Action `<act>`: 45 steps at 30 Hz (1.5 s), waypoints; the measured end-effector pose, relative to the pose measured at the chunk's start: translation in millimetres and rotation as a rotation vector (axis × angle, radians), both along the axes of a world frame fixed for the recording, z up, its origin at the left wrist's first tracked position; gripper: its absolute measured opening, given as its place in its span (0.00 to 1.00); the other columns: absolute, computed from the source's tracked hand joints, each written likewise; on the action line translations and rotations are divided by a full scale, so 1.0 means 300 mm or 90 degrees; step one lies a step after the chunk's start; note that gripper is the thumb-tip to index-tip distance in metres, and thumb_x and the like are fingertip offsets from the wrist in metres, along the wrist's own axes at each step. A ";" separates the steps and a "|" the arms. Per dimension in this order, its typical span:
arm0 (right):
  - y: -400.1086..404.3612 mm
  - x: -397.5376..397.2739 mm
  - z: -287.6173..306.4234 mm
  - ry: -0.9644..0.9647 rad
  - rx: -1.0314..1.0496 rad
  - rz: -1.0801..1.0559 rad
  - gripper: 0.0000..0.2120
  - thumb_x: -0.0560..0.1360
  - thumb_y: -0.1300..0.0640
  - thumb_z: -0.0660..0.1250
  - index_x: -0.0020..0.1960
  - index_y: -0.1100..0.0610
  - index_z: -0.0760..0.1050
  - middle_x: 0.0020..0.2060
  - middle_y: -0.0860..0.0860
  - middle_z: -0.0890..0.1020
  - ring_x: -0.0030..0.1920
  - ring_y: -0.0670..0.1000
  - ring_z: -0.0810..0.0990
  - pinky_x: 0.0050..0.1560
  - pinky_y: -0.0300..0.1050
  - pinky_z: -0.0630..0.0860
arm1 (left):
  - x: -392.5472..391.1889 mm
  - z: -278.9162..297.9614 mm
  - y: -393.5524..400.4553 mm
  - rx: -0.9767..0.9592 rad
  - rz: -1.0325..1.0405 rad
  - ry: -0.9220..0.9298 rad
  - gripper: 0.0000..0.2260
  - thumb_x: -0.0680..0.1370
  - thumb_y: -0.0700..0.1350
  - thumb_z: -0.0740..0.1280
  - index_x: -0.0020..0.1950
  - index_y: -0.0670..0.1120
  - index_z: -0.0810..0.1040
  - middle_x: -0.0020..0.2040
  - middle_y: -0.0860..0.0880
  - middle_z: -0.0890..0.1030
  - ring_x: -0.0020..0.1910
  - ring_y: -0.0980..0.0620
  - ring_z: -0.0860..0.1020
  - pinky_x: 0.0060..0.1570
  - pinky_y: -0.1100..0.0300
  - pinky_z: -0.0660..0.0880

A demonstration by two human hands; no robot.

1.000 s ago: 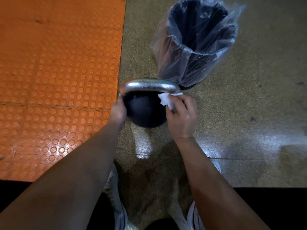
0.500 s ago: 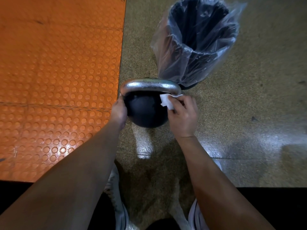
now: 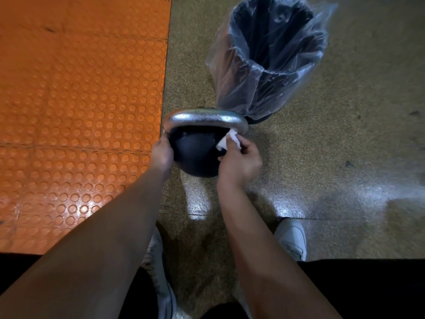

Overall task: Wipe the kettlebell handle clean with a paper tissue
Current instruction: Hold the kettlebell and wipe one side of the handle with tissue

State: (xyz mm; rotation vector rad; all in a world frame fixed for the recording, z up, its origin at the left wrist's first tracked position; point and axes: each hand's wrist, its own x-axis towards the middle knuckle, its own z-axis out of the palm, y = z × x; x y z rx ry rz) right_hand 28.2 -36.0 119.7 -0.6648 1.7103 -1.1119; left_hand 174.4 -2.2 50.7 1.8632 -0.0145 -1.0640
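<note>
Since half a second ago, the tissue (image 3: 226,140), pinched in the right hand (image 3: 240,161), has slid lower beneath the handle's (image 3: 204,117) right bend, whose left-right axis awaits wiping; the kettlebell (image 3: 197,155), floor-standing beside the mat's right edge, is clasped by the left hand (image 3: 162,155).

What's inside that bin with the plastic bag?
The bin is lined with a clear plastic bag. Its inside looks dark, and no rubbish shows in the part visible from above. The very bottom is too dark to make out.

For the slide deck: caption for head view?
Right hand wipes kettlebell handle with tissue; left hand steadies it.
</note>
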 end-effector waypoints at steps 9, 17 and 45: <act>-0.022 0.060 0.055 -0.452 0.189 -0.157 0.13 0.78 0.69 0.73 0.60 0.61 0.77 0.44 0.55 0.83 0.23 0.43 0.77 0.31 0.36 0.75 | -0.004 -0.006 -0.006 -0.018 0.023 0.005 0.21 0.84 0.53 0.56 0.65 0.40 0.77 0.63 0.39 0.80 0.66 0.40 0.75 0.67 0.43 0.70; -0.067 0.081 0.077 -0.531 0.216 -0.198 0.13 0.80 0.68 0.71 0.63 0.67 0.77 0.50 0.56 0.83 0.42 0.50 0.83 0.35 0.35 0.79 | -0.014 -0.003 -0.011 -0.039 0.029 0.003 0.19 0.85 0.51 0.56 0.65 0.40 0.76 0.60 0.43 0.80 0.64 0.44 0.76 0.65 0.48 0.72; -0.036 0.039 0.036 -0.638 0.213 -0.261 0.15 0.80 0.68 0.71 0.66 0.67 0.75 0.57 0.59 0.81 0.48 0.50 0.83 0.37 0.35 0.82 | 0.001 -0.029 -0.008 -0.037 0.027 0.001 0.20 0.83 0.55 0.58 0.63 0.42 0.78 0.61 0.42 0.80 0.60 0.46 0.76 0.62 0.49 0.73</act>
